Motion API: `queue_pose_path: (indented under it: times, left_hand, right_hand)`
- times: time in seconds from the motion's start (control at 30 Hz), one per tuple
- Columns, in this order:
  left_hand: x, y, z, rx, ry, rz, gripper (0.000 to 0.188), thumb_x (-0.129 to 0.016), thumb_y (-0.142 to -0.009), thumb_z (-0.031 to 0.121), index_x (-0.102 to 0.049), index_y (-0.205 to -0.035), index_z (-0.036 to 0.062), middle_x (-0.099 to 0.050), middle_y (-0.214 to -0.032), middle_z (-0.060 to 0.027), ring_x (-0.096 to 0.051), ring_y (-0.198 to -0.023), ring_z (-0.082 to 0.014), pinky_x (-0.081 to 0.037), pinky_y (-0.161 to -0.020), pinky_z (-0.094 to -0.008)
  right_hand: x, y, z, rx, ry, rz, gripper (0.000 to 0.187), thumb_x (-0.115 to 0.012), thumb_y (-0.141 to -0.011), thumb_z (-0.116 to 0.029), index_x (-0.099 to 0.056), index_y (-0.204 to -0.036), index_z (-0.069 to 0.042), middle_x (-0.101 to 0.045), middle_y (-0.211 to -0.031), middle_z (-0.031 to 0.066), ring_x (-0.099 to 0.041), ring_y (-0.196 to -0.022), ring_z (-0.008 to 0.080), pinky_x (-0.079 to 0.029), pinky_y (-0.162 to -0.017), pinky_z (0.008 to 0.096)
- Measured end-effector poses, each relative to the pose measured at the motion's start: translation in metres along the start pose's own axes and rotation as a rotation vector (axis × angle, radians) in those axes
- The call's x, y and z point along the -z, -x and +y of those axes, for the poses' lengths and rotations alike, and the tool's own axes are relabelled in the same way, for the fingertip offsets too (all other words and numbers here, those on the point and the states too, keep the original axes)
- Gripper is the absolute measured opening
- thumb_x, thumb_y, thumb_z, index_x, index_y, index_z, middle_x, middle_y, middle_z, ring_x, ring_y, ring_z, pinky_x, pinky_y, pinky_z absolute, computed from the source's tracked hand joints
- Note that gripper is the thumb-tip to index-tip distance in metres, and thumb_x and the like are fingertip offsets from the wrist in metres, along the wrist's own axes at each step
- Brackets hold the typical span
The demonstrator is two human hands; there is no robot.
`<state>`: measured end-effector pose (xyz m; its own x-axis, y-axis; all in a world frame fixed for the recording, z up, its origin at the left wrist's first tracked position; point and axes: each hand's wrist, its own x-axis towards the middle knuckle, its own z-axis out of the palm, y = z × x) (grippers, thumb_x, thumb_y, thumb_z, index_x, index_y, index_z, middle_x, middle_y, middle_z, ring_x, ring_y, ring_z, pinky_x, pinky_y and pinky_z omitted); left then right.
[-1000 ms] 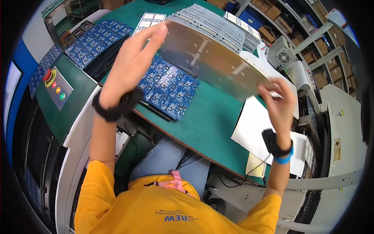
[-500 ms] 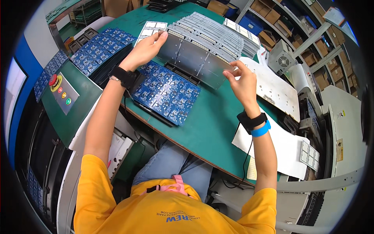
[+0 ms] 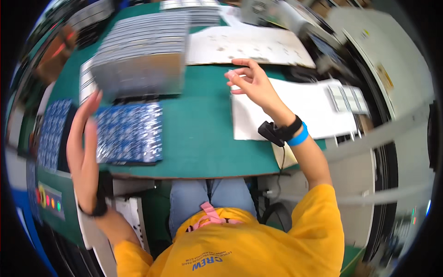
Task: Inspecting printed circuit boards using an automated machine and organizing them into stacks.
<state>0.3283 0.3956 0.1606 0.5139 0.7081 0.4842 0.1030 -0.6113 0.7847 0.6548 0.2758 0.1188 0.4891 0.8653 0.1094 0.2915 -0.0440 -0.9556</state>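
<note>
Left hand [image 3: 84, 150], blurred, has its fingers extended beside the blue circuit boards [image 3: 131, 133]; right hand [image 3: 253, 87] is half-curled, raised over the near side of the white sheet [image 3: 272, 117]. No grip is seen in either. Step, as judged: between holds, nothing carried; any lift next would call for a two-handed edge grip. Beyond the left hand, thin grey metal plates [image 3: 138, 76] stand in a close row, smooth and dully reflective (the front one brownish toward its right). Boards: flat, rectangular, densely studded, glossy.

An electronics workshop, shown by blue circuit boards [image 3: 129, 131] and a control panel [image 3: 51, 196].
</note>
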Motion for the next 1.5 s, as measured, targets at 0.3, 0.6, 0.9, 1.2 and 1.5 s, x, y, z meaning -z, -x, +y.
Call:
queue_pose_path:
  times: [0.3,0.6,0.9,1.2,1.5]
  left_hand:
    - [-0.045,0.072,0.017,-0.067,-0.023,-0.285,0.038,-0.046,-0.09,0.03,-0.058,-0.105,-0.0026,-0.065,-0.085,-0.0144,-0.06,-0.088,-0.0246,-0.023,-0.105,-0.0513]
    - [-0.066,0.09,0.014,-0.062,0.028,-0.42,0.032,-0.05,-0.088,0.029,-0.061,-0.1,0.0006,-0.066,-0.083,-0.0107,-0.061,-0.085,-0.025,-0.027,-0.102,-0.0516]
    - [-0.074,0.105,-0.002,0.008,0.137,-0.351,0.022,-0.054,-0.083,0.014,-0.061,-0.099,0.0011,-0.065,-0.085,-0.0098,-0.061,-0.085,-0.0248,-0.035,-0.096,-0.0468]
    - [-0.099,0.117,-0.02,-0.067,-0.073,-0.285,0.026,-0.055,-0.079,0.0,-0.057,-0.104,-0.001,-0.061,-0.102,-0.0147,-0.056,-0.096,-0.0313,-0.042,-0.087,-0.0385]
    - [-0.116,0.124,-0.039,-0.132,-0.422,-0.209,0.041,-0.061,-0.076,0.009,-0.055,-0.116,0.0019,-0.053,-0.118,-0.0121,-0.049,-0.113,-0.0313,-0.038,-0.089,-0.0398]
  right_hand:
    - [0.221,0.049,0.117,0.078,-1.188,1.237,0.034,-0.054,-0.09,-0.014,-0.042,-0.11,0.01,-0.054,-0.103,0.0229,-0.059,-0.088,0.0275,-0.054,-0.076,0.0293]
    - [0.199,0.066,0.064,0.307,-0.597,1.478,0.031,-0.054,-0.088,-0.005,-0.038,-0.114,-0.002,-0.06,-0.086,0.0117,-0.061,-0.066,0.0178,-0.048,-0.049,0.0217]
    - [0.09,0.155,0.03,0.143,-0.09,0.977,0.011,-0.059,-0.088,-0.017,-0.054,-0.09,-0.007,-0.055,-0.068,-0.0037,-0.046,-0.052,0.0012,-0.032,-0.043,0.0143]
    - [0.062,0.131,0.028,-0.236,0.197,0.33,0.034,-0.055,-0.091,-0.02,-0.054,-0.118,0.001,-0.062,-0.091,0.0046,-0.052,-0.065,0.0032,-0.039,-0.052,0.0152]
    - [0.035,0.167,0.03,0.028,0.949,0.344,0.032,-0.06,-0.085,-0.016,-0.058,-0.114,-0.002,-0.056,-0.119,0.0122,-0.049,-0.114,0.027,-0.037,-0.096,0.0365]
